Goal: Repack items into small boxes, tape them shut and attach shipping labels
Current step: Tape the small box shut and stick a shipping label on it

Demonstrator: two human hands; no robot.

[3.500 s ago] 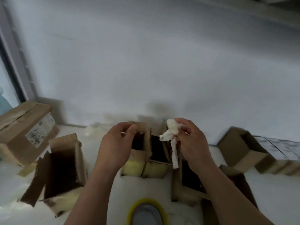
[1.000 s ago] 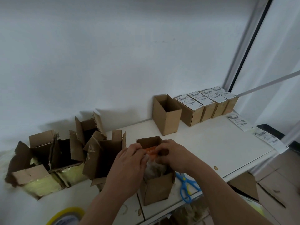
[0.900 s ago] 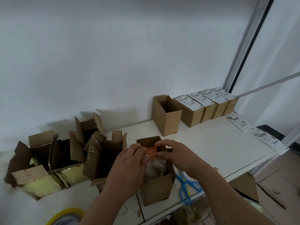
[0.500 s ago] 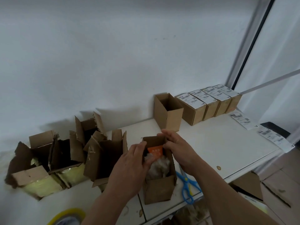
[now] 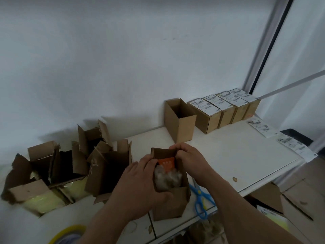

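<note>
The left hand covers the near left side of the small box, and the right hand's fingertips vanish behind its far flap. The tape roll at the desk's front edge is cut off by the frame's bottom. Print on the loose labels near the right edge is too small to read.

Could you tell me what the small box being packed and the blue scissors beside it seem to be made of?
Small box: brown cardboard, matte, with creased flaps. Blue scissors: handles look like glossy plastic with a yellow pivot; the blades are hidden, so their material cannot be told.
</note>
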